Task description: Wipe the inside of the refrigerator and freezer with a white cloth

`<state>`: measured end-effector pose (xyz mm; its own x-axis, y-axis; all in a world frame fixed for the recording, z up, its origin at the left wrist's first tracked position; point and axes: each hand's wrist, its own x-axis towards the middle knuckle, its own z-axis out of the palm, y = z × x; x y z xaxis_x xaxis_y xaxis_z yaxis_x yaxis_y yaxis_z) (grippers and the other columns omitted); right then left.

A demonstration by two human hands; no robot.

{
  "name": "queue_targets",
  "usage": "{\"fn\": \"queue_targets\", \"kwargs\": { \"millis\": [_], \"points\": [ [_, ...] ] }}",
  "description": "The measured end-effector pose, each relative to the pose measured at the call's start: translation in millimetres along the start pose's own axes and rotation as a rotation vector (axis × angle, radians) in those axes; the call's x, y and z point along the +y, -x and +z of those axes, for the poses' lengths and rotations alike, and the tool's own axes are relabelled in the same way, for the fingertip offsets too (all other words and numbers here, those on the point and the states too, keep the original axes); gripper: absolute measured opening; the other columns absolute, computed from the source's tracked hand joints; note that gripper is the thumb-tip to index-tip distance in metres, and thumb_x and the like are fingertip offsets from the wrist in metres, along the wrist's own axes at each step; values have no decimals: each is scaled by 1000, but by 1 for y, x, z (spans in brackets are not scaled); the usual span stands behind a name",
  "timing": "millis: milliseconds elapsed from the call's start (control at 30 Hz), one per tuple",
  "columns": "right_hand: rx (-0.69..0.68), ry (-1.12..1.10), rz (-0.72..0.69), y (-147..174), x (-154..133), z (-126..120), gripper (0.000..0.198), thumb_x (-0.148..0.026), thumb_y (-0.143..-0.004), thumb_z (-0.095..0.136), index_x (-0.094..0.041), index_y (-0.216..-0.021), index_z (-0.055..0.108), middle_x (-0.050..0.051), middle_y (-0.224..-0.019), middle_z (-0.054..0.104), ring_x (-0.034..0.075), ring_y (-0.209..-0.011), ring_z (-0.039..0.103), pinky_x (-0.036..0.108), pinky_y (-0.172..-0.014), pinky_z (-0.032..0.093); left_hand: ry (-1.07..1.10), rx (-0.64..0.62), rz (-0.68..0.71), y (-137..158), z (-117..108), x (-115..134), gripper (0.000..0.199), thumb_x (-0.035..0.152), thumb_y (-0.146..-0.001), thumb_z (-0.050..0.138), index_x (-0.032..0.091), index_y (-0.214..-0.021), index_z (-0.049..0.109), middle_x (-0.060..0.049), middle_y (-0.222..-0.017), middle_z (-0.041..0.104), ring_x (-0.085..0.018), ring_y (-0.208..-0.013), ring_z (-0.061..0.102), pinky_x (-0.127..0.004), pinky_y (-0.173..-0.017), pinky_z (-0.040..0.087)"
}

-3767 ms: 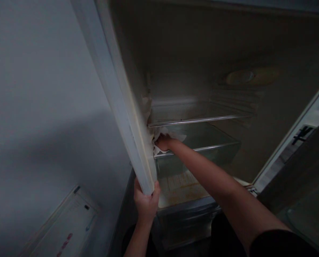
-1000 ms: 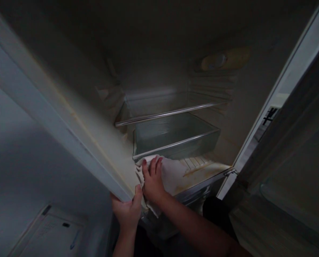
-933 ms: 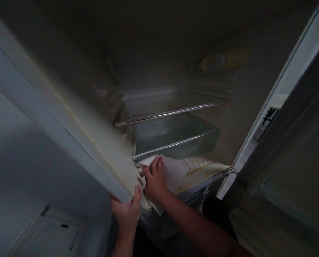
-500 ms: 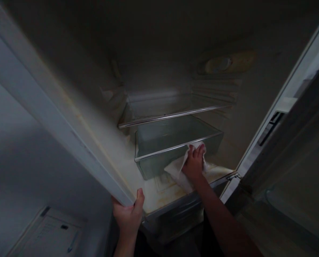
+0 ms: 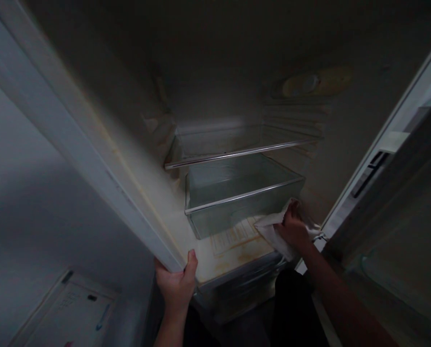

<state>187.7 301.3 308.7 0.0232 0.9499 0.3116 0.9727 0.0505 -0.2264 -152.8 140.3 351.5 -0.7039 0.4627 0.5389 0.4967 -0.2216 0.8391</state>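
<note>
I look into a dim, open fridge. My left hand (image 5: 176, 283) grips the bottom of the fridge's left front edge (image 5: 103, 168). A white cloth (image 5: 273, 230) lies under my right hand (image 5: 294, 229), pressed onto the right end of the stained white bottom shelf (image 5: 233, 246), close to the right inner wall. Just behind the cloth sits a clear plastic drawer (image 5: 237, 195), with a glass shelf (image 5: 237, 149) above it.
The fridge door (image 5: 392, 183) stands open at the right. A yellowed lamp cover (image 5: 315, 83) is on the right inner wall. A white panel (image 5: 67, 313) leans low against the grey wall at the left. A lower drawer (image 5: 244, 289) sits beneath the bottom shelf.
My right hand has slid the cloth along the bottom shelf from the left corner to the right end, uncovering stains. My left hand has kept its grip on the fridge's edge.
</note>
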Motion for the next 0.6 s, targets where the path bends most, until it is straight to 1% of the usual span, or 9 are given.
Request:
{"fn": "queue_targets", "kwargs": {
  "millis": [67, 133, 233, 333, 400, 467, 500, 533, 600],
  "points": [
    [-1, 38, -12, 8, -4, -3, 80, -36, -96, 52, 10, -159, 36, 35, -166, 29, 46, -146, 46, 52, -117, 44, 2, 2, -6, 0, 0, 2, 57, 50, -73, 83, 15, -113, 62, -13, -103, 74, -29, -96, 75, -45, -90, 62],
    [20, 40, -54, 17, -12, -4, 66, -33, -99, 48, 5, -154, 49, 29, -163, 41, 46, -148, 43, 55, -119, 40, -6, 12, -12, -1, 1, 4, 59, 51, -71, 83, 15, -113, 62, -13, -104, 74, -29, -97, 75, -45, -91, 62],
    [47, -21, -133, 34, -31, 1, 55, -29, -103, 43, -4, -149, 59, 22, -161, 48, 45, -152, 37, 59, -122, 34, -30, 13, -15, -1, 0, 2, 62, 51, -71, 83, 14, -116, 62, -13, -107, 74, -29, -98, 75, -46, -93, 62],
    [61, -203, -190, 47, -53, 7, 53, -27, -106, 33, -5, -143, 65, 19, -158, 53, 41, -155, 35, 56, -126, 31, -28, 6, -33, -1, 0, -2, 63, 51, -72, 83, 14, -118, 61, -15, -109, 73, -32, -102, 74, -50, -97, 61],
    [71, -418, -184, 51, -65, 9, 56, -31, -107, 28, -5, -138, 68, 20, -152, 58, 37, -152, 42, 51, -125, 34, -15, 6, -39, -1, 0, -5, 64, 51, -71, 84, 14, -118, 61, -15, -109, 72, -32, -103, 74, -52, -100, 59],
    [93, -691, -77, 49, -74, 9, 56, -41, -105, 32, -7, -125, 72, 23, -136, 68, 34, -135, 59, 48, -116, 44, -19, 6, -27, -1, 0, -5, 63, 50, -71, 84, 14, -116, 61, -14, -106, 72, -32, -101, 75, -53, -101, 59],
    [115, -851, 22, 46, -78, 9, 53, -46, -102, 36, -10, -115, 73, 22, -126, 72, 32, -122, 65, 46, -107, 49, -23, 6, -18, -2, 0, -4, 62, 50, -71, 84, 13, -116, 61, -14, -105, 72, -32, -100, 75, -53, -100, 59],
    [145, -1024, 145, 43, -81, 9, 49, -50, -98, 41, -13, -105, 72, 20, -114, 74, 29, -109, 68, 42, -98, 53, -26, 5, -8, -2, 0, -2, 61, 49, -71, 83, 13, -115, 61, -14, -104, 73, -31, -99, 75, -52, -99, 59],
    [188, -1403, 359, 35, -88, 11, 40, -55, -90, 50, -18, -91, 65, 12, -95, 74, 23, -90, 67, 35, -83, 54, -28, 7, 4, -2, 0, 2, 60, 49, -70, 83, 14, -114, 61, -14, -104, 73, -30, -98, 75, -49, -96, 61]
  ]
}}
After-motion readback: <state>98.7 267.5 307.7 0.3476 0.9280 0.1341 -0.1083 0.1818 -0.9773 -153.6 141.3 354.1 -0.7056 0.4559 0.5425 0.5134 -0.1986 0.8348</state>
